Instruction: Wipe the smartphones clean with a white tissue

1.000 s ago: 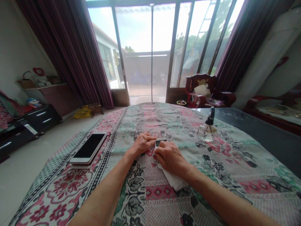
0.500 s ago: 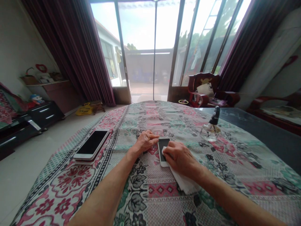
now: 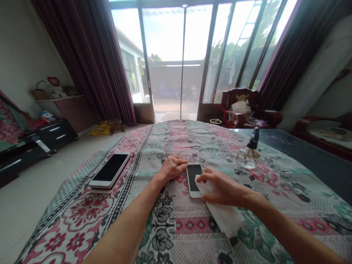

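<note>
A small white smartphone (image 3: pixel 194 179) with a dark screen lies face up on the patterned tablecloth. My left hand (image 3: pixel 173 168) has its fingers drawn together, with the fingertips at the phone's upper left edge, holding it. To the right of the phone, my right hand (image 3: pixel 220 186) grips a white cloth (image 3: pixel 224 218) between thumb and fingers. One corner of the cloth touches the phone's right side, and the rest trails toward me under the hand. Part of the phone's right edge is hidden by the hand and cloth.
A larger white device (image 3: pixel 110 169), seemingly a tablet, lies on another flat item at the left. A clear spray bottle (image 3: pixel 249 157) with a black nozzle stands at the right. The flowered tablecloth (image 3: pixel 189 137) covers the round-edged table. Beyond are a wooden chair (image 3: pixel 239 101) and glass doors.
My right hand has shifted right, its thumb and fingers spread wider, and the cloth has slid right with it, uncovering more of the screen. My left hand stays at the phone's edge.
</note>
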Tool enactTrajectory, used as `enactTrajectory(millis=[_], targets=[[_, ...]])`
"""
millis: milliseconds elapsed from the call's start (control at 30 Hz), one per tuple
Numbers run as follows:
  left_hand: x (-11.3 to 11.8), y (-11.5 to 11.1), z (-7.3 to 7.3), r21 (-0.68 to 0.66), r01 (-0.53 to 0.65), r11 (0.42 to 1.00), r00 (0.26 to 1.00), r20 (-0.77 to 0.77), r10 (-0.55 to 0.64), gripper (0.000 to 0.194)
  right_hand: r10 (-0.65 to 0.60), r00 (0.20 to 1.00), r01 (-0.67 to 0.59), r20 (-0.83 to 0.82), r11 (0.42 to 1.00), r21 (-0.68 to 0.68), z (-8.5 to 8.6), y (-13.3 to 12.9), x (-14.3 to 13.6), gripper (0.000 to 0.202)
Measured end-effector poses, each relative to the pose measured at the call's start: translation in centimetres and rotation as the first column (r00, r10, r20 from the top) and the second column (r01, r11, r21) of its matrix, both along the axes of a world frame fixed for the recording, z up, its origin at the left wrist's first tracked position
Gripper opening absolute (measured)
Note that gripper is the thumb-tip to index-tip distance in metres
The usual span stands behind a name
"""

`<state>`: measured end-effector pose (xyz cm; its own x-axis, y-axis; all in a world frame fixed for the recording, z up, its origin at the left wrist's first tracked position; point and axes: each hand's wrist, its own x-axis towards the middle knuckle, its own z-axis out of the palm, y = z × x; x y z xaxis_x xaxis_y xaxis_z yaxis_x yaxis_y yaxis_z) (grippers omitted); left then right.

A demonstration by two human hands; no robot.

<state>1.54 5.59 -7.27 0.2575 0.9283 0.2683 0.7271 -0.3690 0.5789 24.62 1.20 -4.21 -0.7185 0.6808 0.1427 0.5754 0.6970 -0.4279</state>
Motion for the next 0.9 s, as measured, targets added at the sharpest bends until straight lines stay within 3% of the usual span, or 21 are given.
enactTrajectory(millis=[333,700,900], targets=[[0.1,0.6,-0.6,0.066,-0.058,0.996,0.997,-0.052,0.062,0.028,0.05,0.998,-0.053,0.025,0.99,0.131,0.5,-0.8,-0.8,0.032],[0.4,1.6,0.4,0.007,-0.176,0.984,0.976,-0.127,0.176,0.033,-0.048,0.995,0.067,-0.083,0.965,0.254,-1.4,-0.4,-2.6,0.029],[0.2,2.0,0.2,0.005,-0.164,0.986,0.983,-0.079,0.164,0.031,-0.053,0.997,0.067,-0.06,0.964,0.256,-1.0,-0.3,-2.6,0.019]])
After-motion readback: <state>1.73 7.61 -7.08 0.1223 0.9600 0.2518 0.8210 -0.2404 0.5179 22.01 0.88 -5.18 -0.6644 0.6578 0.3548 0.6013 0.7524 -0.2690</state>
